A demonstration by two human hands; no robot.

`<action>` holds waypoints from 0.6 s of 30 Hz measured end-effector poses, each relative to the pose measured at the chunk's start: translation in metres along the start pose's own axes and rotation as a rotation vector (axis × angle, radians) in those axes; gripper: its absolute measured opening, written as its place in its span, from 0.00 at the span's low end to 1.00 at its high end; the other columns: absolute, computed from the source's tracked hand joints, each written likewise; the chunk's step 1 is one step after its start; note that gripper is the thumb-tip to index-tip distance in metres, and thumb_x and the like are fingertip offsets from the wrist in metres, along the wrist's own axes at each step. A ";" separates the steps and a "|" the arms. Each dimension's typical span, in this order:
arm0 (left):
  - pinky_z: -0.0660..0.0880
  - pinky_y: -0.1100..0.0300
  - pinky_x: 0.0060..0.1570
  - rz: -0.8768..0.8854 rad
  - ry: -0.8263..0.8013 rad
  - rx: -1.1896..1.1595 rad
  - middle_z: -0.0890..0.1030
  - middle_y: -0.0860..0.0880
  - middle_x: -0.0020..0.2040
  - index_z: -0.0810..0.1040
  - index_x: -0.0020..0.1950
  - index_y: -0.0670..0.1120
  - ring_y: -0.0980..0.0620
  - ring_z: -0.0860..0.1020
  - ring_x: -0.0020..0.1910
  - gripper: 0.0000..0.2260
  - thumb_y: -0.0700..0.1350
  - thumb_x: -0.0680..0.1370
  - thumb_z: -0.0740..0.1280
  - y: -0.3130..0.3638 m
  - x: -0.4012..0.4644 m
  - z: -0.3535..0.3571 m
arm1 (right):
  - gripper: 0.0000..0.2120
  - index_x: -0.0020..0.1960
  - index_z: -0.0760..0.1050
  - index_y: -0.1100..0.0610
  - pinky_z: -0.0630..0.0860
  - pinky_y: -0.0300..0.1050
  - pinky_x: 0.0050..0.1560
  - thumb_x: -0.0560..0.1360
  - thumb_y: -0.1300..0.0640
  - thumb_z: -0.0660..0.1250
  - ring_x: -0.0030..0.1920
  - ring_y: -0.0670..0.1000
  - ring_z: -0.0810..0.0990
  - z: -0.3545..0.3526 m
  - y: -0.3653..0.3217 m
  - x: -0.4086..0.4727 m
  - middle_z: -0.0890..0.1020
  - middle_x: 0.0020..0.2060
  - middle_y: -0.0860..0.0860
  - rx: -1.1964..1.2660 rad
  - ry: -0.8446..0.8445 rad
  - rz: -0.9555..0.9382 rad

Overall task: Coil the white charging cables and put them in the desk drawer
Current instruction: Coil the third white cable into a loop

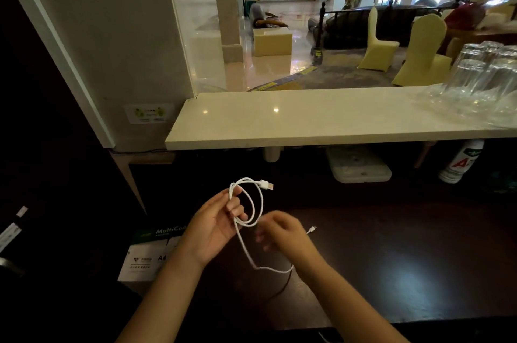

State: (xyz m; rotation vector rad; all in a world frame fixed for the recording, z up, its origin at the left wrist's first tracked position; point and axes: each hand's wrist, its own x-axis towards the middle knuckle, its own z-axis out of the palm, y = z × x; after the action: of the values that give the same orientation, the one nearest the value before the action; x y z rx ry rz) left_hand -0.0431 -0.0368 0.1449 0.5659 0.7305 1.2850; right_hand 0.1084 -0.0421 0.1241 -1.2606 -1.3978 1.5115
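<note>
Coiling is under way above the dark desk (391, 258): the left hand (215, 228) has its fingers closed on a loop of the cable (251, 202), and the USB plug (267, 185) sticks out to the right at the top of that loop. The right hand (282, 233) is blurred, fingers curled near the loop's lower edge; whether they pinch the cord I cannot tell. From the loop the cable drops in a slack tail, bends under the right wrist, and its small plug (312, 229) shows just right of that hand. To do this step well, I would judge, the left hand should keep the finished turns pinched together at one spot while the right feeds the tail round in turns the same width as the first, letting the cord roll between the fingers so it does not twist or kink, and leaving the small plug tucked against the coil. I count one white cable in view, with one loop made, two hands, one box of paper (148, 253) on the left, one white bottle (461, 165) under the counter (307, 121), and a cluster of upturned glasses (484, 71), several, too overlapped to number. No drawer shows from here, so the putting away is not yet begun.
</note>
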 end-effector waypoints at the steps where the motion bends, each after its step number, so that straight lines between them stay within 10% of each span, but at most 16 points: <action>1: 0.74 0.63 0.31 -0.011 -0.017 -0.013 0.69 0.52 0.26 0.76 0.45 0.41 0.58 0.70 0.25 0.08 0.41 0.75 0.57 0.000 -0.001 0.000 | 0.09 0.51 0.75 0.60 0.72 0.39 0.37 0.78 0.60 0.57 0.39 0.48 0.77 -0.004 -0.002 0.005 0.80 0.41 0.54 0.126 0.044 0.046; 5: 0.74 0.63 0.31 -0.085 -0.119 -0.025 0.69 0.51 0.27 0.78 0.44 0.41 0.58 0.68 0.24 0.06 0.42 0.73 0.64 -0.004 -0.005 -0.004 | 0.18 0.56 0.76 0.55 0.71 0.47 0.48 0.78 0.51 0.50 0.45 0.49 0.82 -0.033 -0.015 0.031 0.85 0.44 0.51 0.680 -0.135 0.253; 11: 0.73 0.62 0.33 -0.182 -0.286 0.121 0.69 0.52 0.27 0.77 0.47 0.40 0.58 0.68 0.24 0.08 0.44 0.72 0.67 -0.005 -0.010 -0.006 | 0.11 0.51 0.80 0.58 0.76 0.36 0.42 0.78 0.58 0.59 0.39 0.45 0.80 -0.055 -0.045 0.042 0.84 0.40 0.50 0.170 -0.511 0.131; 18: 0.74 0.62 0.34 -0.154 -0.303 0.134 0.71 0.51 0.29 0.77 0.47 0.40 0.58 0.69 0.26 0.09 0.45 0.72 0.67 -0.005 -0.010 -0.001 | 0.13 0.37 0.78 0.56 0.75 0.33 0.35 0.77 0.61 0.59 0.31 0.43 0.77 -0.055 -0.045 0.042 0.79 0.30 0.47 0.213 -0.584 0.057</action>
State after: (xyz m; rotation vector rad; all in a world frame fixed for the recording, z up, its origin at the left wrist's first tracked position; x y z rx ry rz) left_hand -0.0420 -0.0479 0.1425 0.7791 0.5970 0.9854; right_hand 0.1447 0.0210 0.1637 -0.7599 -1.5015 2.1147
